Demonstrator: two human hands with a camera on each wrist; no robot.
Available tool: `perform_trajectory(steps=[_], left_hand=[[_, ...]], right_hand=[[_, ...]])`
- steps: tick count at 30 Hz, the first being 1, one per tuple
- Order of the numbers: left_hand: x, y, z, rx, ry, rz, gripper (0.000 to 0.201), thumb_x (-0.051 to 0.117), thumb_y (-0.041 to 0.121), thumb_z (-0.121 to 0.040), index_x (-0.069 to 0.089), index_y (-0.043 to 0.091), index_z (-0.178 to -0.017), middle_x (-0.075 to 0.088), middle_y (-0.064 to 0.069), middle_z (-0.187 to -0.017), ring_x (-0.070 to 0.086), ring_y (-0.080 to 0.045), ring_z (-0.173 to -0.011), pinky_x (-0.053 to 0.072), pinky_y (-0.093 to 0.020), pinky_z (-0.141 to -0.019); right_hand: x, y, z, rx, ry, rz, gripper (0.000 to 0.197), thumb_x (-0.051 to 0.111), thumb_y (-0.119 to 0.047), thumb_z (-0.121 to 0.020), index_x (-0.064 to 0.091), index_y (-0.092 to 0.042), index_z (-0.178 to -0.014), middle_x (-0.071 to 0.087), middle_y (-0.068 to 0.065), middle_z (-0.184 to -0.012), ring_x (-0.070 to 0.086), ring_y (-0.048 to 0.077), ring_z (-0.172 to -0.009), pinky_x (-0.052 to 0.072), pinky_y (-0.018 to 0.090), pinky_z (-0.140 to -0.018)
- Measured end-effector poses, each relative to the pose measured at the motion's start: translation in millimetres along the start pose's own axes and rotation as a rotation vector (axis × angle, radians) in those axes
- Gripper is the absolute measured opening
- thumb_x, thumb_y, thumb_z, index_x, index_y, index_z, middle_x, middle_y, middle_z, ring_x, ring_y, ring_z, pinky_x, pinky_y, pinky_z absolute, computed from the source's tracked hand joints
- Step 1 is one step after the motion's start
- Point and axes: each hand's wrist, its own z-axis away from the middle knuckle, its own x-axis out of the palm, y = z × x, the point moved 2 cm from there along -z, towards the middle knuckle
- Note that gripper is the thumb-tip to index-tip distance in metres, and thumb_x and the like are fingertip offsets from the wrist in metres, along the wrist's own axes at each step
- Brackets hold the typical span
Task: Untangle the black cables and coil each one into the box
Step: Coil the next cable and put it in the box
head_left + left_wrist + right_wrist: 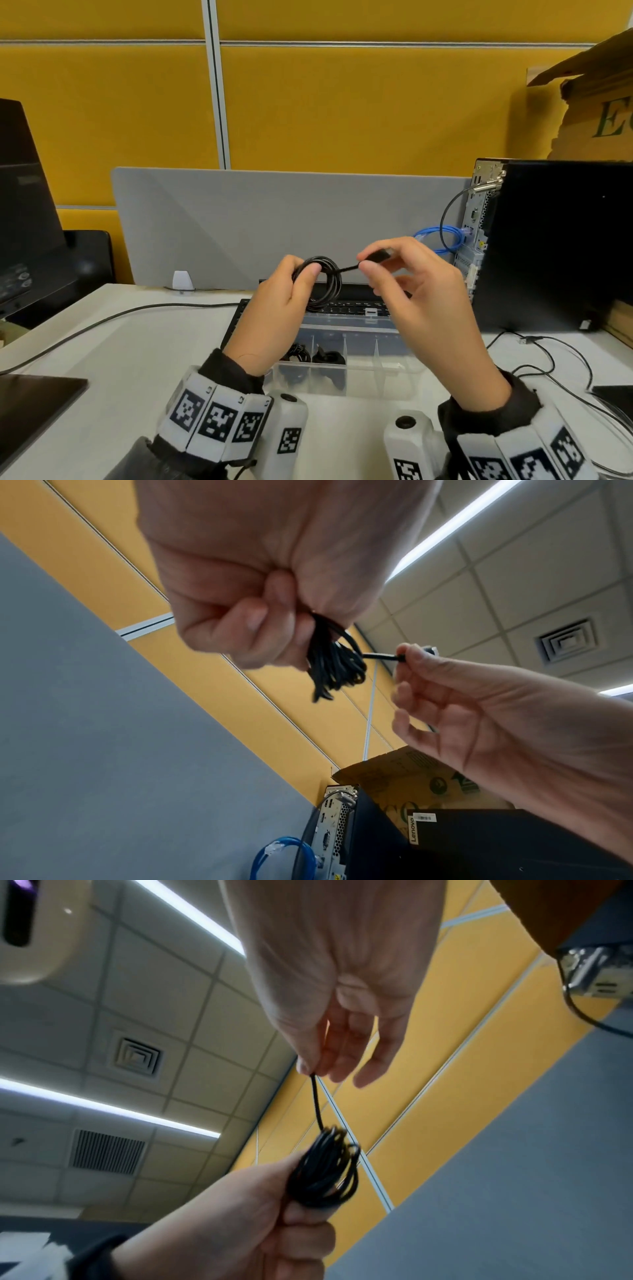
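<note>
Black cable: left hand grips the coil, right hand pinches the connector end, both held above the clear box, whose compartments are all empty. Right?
Not quite: the clear box is not all empty. The head view shows two coiled cables already in its left compartments. The rest holds: the left hand grips the coil, and the right hand pinches the connector end, above the box.

We see these colours:
Cable coil (pixel 322 282): black.
Box (pixel 359 377): clear plastic.
Wall panels (pixel 102 102): mustard yellow.
Divider (pixel 222 222): grey.
Network cable (pixel 442 236): blue.
Wristbands (pixel 212 421): black-and-white square markers.
Worktop (pixel 120 342): white.
</note>
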Motion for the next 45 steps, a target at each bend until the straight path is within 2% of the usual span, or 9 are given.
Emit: perform_trajectory(steps=[4, 6, 10, 14, 16, 20, 27, 32, 45], left_hand=[[1, 2, 2, 0.058, 0.072, -0.175, 0.026, 0.032, 0.042, -0.095, 0.045, 0.019, -0.092, 0.059, -0.002, -0.072, 0.057, -0.020, -0.066, 0.049, -0.043, -0.063], [5, 6, 3, 0.088, 0.074, -0.272, 0.025, 0.031, 0.043, -0.096, 0.041, 0.020, -0.092, 0.055, 0.002, -0.066, 0.055, -0.019, -0.061, 0.045, -0.037, -0.056], [8, 5, 3, 0.096, 0.102, -0.450, 0.023, 0.027, 0.042, -0.097, 0.037, 0.021, -0.094, 0.050, 0.007, -0.062, 0.053, -0.017, -0.058, 0.040, -0.031, -0.052], [5, 2, 0, 0.079, -0.013, -0.424, 0.023, 0.025, 0.037, -0.098, 0.040, 0.020, -0.092, 0.054, 0.004, -0.068, 0.054, -0.018, -0.063, 0.040, -0.033, -0.056], [5, 10, 4, 0.147, -0.124, -0.199, 0.023, 0.028, 0.034, -0.099, 0.041, 0.026, -0.081, 0.049, 0.008, -0.064, 0.045, -0.009, -0.057, 0.036, -0.027, -0.055], [11, 32, 15, 0.222, -0.245, 0.139, 0.026, 0.031, 0.035, -0.093, 0.041, 0.027, -0.071, 0.044, 0.013, -0.062, 0.038, -0.003, -0.057, 0.033, -0.019, -0.057], [11, 34, 20, 0.127, -0.326, 0.214, 0.035, 0.034, 0.038, -0.096, 0.046, 0.005, -0.092, 0.049, -0.013, -0.080, 0.048, -0.019, -0.075, 0.045, -0.035, -0.067], [11, 33, 20, 0.094, -0.322, 0.026, 0.019, 0.033, 0.033, -0.098, 0.039, 0.021, -0.084, 0.040, 0.009, -0.066, 0.038, -0.001, -0.058, 0.034, -0.017, -0.057], [14, 31, 18, 0.030, -0.308, -0.033, 0.019, 0.028, 0.030, -0.100, 0.039, 0.020, -0.089, 0.052, -0.002, -0.076, 0.047, -0.005, -0.064, 0.039, -0.026, -0.061]], right_hand=[[3, 1, 5, 0.115, -0.243, 0.193, 0.007, 0.061, -0.019, -0.087, 0.060, -0.026, -0.087, 0.063, -0.015, -0.080, 0.059, 0.004, -0.075, 0.051, 0.023, -0.069], [12, 1, 9, 0.096, -0.306, 0.463, 0.010, 0.051, -0.028, -0.093, 0.059, -0.028, -0.099, 0.063, -0.014, -0.085, 0.058, 0.004, -0.075, 0.046, 0.023, -0.065], [24, -9, 11, -0.086, -0.341, 0.813, 0.015, 0.043, -0.031, -0.086, 0.049, -0.028, -0.072, 0.045, -0.013, -0.055, 0.041, 0.012, -0.050, 0.024, 0.027, -0.056], [-3, -12, 1, -0.015, -0.379, 0.416, 0.030, 0.028, -0.046, -0.089, 0.049, -0.030, -0.075, 0.047, -0.012, -0.058, 0.043, 0.004, -0.061, 0.030, 0.024, -0.066], [-19, -7, -4, -0.017, -0.220, 0.264, 0.027, 0.032, -0.047, -0.090, 0.053, -0.034, -0.078, 0.050, -0.018, -0.066, 0.044, 0.000, -0.067, 0.028, 0.026, -0.065], [-19, 18, -5, -0.004, 0.081, 0.475, 0.028, 0.041, -0.046, -0.090, 0.066, -0.034, -0.085, 0.044, -0.014, -0.085, 0.031, 0.006, -0.083, 0.028, 0.033, -0.072], [6, 34, 1, 0.315, -0.130, -0.048, 0.016, 0.052, -0.019, -0.093, 0.067, -0.021, -0.086, 0.066, 0.000, -0.081, 0.060, 0.004, -0.072, 0.046, 0.011, -0.065], [7, 32, 3, 0.648, -0.113, -0.672, 0.016, 0.054, -0.018, -0.090, 0.069, -0.011, -0.092, 0.071, 0.007, -0.083, 0.065, 0.014, -0.074, 0.051, 0.019, -0.062], [14, 31, 5, 0.781, -0.139, -0.758, 0.011, 0.053, -0.003, -0.091, 0.059, -0.011, -0.095, 0.069, 0.009, -0.074, 0.065, 0.015, -0.063, 0.051, 0.023, -0.057]])
